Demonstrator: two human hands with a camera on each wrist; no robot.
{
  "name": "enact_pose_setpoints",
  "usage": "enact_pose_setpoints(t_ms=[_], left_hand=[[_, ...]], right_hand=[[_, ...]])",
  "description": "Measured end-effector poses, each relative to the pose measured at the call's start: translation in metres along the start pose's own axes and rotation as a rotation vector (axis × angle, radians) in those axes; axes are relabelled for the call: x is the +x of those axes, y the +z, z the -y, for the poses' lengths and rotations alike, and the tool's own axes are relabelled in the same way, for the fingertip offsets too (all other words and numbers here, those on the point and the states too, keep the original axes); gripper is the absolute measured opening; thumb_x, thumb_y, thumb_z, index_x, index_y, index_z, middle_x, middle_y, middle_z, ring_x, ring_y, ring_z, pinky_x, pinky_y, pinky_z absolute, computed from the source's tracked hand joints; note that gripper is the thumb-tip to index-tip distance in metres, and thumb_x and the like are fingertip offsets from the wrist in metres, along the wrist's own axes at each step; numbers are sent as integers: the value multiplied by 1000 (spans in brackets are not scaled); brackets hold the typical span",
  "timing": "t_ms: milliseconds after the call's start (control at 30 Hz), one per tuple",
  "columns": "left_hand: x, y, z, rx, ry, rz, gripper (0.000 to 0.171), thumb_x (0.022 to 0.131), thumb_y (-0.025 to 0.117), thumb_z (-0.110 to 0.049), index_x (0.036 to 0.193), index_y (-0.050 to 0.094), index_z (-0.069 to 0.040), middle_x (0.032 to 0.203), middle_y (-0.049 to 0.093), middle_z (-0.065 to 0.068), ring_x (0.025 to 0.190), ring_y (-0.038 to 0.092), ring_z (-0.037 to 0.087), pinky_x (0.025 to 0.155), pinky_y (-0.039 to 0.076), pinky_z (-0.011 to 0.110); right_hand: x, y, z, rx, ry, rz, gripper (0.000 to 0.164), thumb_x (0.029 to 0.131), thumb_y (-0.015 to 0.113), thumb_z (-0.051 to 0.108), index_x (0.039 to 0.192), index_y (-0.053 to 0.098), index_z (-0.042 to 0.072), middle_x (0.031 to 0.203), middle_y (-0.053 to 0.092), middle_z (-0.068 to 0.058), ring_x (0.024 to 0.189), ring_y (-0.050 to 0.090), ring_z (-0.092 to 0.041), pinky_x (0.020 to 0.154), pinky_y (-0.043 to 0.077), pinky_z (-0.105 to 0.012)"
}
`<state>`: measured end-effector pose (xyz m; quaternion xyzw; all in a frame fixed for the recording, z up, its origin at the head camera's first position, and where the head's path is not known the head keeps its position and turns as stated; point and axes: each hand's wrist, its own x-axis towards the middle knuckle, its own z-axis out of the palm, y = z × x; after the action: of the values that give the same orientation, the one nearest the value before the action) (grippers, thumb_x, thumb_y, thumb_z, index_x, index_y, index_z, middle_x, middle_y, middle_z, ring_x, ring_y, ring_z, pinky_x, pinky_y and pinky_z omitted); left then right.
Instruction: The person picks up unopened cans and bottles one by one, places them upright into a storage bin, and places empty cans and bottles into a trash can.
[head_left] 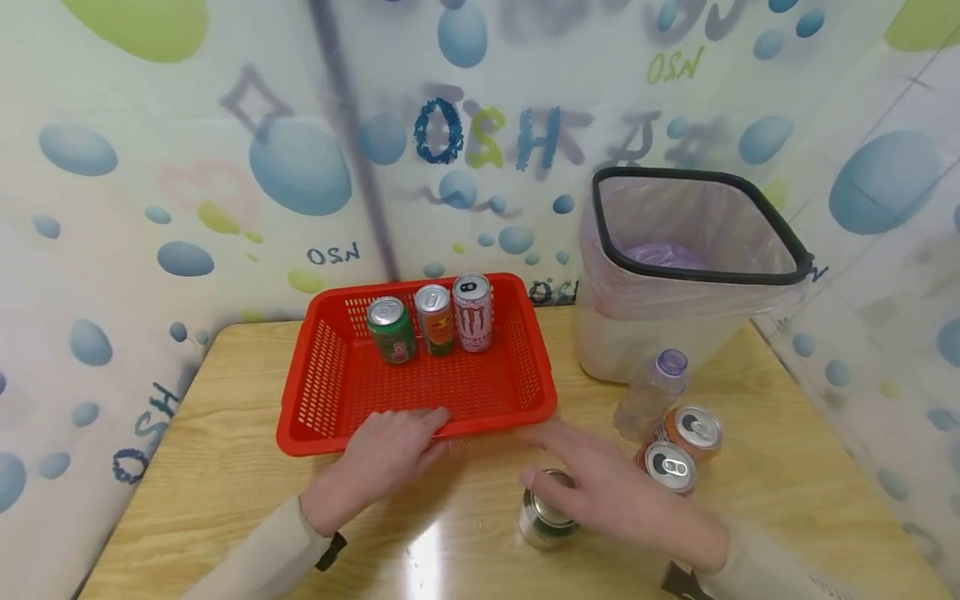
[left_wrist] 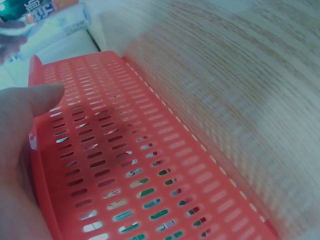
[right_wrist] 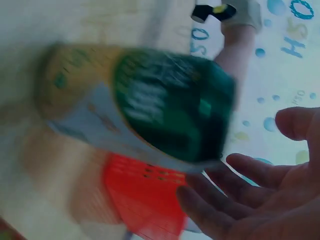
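My left hand (head_left: 393, 446) grips the front rim of a red plastic basket (head_left: 322, 445). In the left wrist view its thumb lies against the slotted outer wall. Inside the basket stand a green can (head_left: 393, 340), a slim orange can (head_left: 437, 327) and a pink-and-white can (head_left: 473, 321). My right hand (head_left: 600, 487) reaches over a green, silver and gold can (head_left: 545, 532) that stands upright on the table in front of the basket. Its fingers (right_wrist: 245, 182) are spread beside that can in the right wrist view, not curled round it.
To the right, a clear plastic bottle (head_left: 651, 398) with a purple cap leans near two orange-red cans, a rear can (head_left: 693, 432) and a front can (head_left: 670, 468). Behind them stands a white lined bin (head_left: 637, 342) with a black rim. A patterned wall (head_left: 300, 242) borders the wooden table (head_left: 225, 400).
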<state>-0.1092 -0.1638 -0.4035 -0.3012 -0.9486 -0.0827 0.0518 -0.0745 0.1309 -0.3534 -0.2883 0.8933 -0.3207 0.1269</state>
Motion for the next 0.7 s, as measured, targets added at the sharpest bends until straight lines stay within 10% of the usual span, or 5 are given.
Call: enact_pose_setpoints(t_ms=[400, 700], left_hand=[[-1, -3, -2, 24, -66, 59, 29, 91, 75, -43, 97, 63, -17, 62, 46, -10, 48, 39, 9, 39, 31, 27], [-2, -4, -4, 29, -97, 99, 44, 90, 74, -52, 113, 68, -15, 76, 65, -5, 50, 41, 9, 40, 34, 27]], right_hand=[[-13, 40, -27, 55, -5, -16, 76, 88, 74, 61, 152, 51, 28, 148, 54, 12, 134, 54, -18, 108, 47, -53], [-24, 52, -42, 251, -33, -59, 102, 76, 92, 45, 159, 37, 22, 153, 52, 7, 135, 54, -23, 113, 43, -42]])
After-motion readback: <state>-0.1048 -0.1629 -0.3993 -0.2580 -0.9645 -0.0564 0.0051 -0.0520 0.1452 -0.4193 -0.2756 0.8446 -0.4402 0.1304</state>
